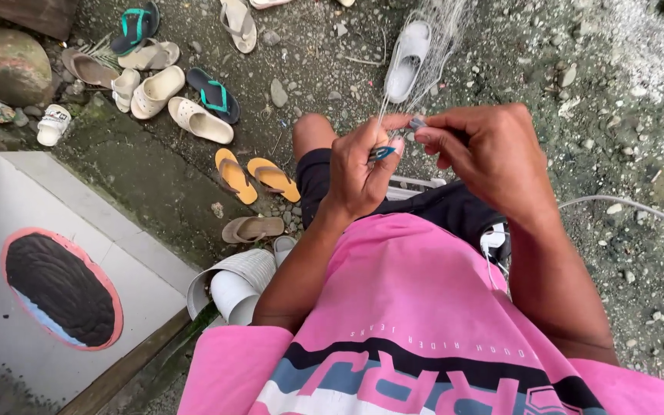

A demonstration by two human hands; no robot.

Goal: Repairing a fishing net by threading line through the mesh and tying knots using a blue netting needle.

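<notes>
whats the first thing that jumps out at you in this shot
At centre, the left hand and right hand meet, pinching fine pale netting that runs up toward the top edge, with a small blue tool between the fingers. Below them a bright pink shirt fills the foreground. On the gravel to the upper left lie scattered sandals, a yellow pair nearest the knee.

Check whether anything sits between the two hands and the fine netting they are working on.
Nothing visible does. The left hand pinches a small blue tool against the netting, and the right hand pinches the strands beside it. Both hands touch the threads directly; the white sandal lies on the ground beyond.
</notes>
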